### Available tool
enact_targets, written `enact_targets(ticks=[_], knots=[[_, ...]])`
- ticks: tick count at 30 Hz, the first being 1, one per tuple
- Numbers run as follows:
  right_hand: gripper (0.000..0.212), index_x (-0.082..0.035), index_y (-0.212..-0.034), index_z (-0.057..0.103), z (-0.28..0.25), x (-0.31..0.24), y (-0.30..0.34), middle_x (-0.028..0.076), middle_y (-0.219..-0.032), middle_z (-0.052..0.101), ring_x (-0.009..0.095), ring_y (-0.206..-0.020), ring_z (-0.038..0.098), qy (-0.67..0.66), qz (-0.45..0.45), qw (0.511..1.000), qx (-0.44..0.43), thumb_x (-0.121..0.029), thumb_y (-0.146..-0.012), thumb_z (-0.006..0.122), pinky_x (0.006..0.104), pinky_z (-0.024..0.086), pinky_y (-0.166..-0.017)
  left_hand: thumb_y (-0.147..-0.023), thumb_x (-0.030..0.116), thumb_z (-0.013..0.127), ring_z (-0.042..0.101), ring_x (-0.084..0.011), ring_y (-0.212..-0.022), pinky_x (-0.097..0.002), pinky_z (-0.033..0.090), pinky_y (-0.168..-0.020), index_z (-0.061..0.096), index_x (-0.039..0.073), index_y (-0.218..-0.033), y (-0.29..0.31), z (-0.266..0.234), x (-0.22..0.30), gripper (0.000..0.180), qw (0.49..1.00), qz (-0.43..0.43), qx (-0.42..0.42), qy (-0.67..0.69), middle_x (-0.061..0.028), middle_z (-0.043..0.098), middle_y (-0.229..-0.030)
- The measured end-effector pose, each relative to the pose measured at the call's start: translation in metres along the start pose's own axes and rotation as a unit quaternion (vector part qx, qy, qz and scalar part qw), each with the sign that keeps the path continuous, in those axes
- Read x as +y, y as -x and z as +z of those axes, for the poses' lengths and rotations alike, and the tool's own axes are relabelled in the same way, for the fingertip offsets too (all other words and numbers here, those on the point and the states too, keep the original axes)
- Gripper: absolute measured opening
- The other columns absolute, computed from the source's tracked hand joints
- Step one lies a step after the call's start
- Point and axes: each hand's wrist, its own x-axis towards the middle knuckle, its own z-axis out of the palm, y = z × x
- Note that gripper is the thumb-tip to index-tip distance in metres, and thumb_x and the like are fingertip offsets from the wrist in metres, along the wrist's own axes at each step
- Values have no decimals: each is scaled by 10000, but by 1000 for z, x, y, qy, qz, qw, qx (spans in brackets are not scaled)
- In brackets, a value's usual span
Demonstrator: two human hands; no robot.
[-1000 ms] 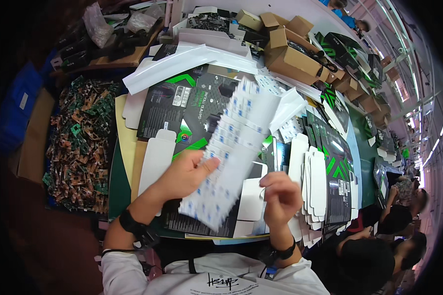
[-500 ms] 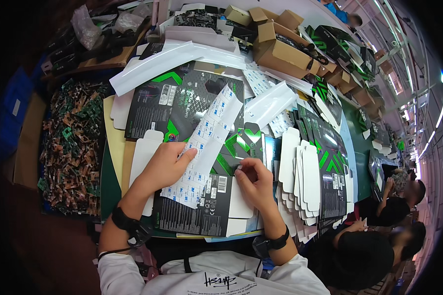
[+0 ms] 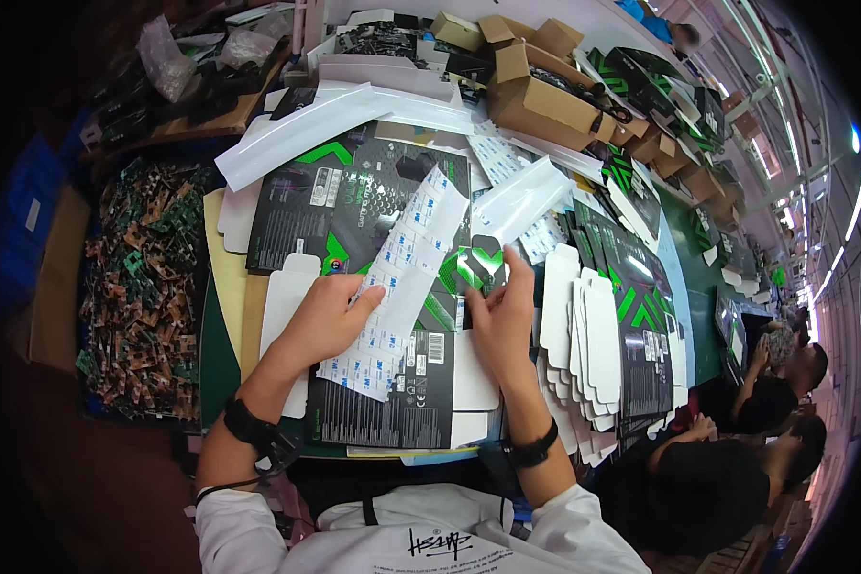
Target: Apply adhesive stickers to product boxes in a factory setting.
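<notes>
"Which step would you say is in hand?"

"Handling the blue-printed white sheet (image 3: 408,273), I'd judge; it looks like adhesive liner. The left hand (image 3: 318,320) pinches it by one long edge, thumb flat on the printed face, the other fingers mostly hidden beneath."

"And the right hand (image 3: 502,311)?"

"Its index finger and thumb are spread apart, the index pointing away from the body. I see nothing between them; whether the curled fingers hide something small, I can't tell."

"So where does the sheet lie between the two?"

"It slants from just below the left fingers, nearer the body, up into the space beyond both hands. Its far end leans toward the right-hand side, yet the right hand is apart from it."

"What's around them?"

"A black printed carton blank (image 3: 416,416) lies below the left hand, partly under the sheet. White carton flaps (image 3: 595,340) are stacked just right of the right hand, and a glossy white strip (image 3: 524,203) lies beyond it."

"What would the next move call for?"

"In my judgement, a steady left pinch, and a light fingertip touch if the right hand is to work the sheet."
</notes>
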Motion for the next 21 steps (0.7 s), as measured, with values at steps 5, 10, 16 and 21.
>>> enact_targets(ticks=[5,10,16,21], knots=[[395,17,-1177,566,-14,1,23,136,-1106,637,176,-754,630,-2,1,998,-67,-50,-813,706,275,510,-654,-948,241,553,616,-226,-592,-369,462,-572,644,-76,-894,2,-4,-6,334,1000,-2,18,-6,-174,634,-676],[563,6,-1270,522,-48,-48,106,281,-1383,431,455,-1292,399,132,-84,954,-257,-234,-808,734,497,306,-1079,-921,222,574,625,-230,-604,-358,474,-582,656,-69,-920,-5,3,-8,302,999,5,22,-34,-178,650,-694],[635,-36,-1419,323,-23,-71,132,228,-1355,431,283,-1155,552,-446,205,858,-149,-9,-870,641,377,439,-979,-844,108,549,617,-146,-635,-320,477,-582,649,-77,-936,-7,-1,-14,230,996,6,47,77,-112,666,-713],[649,-74,-1434,262,-22,-59,121,136,-1203,512,103,-894,584,-499,262,812,-150,71,-883,573,222,490,-769,-833,69,573,635,-140,-743,-283,507,-678,617,-66,-1019,-8,-15,-11,234,976,-13,-14,215,-85,675,-876]])
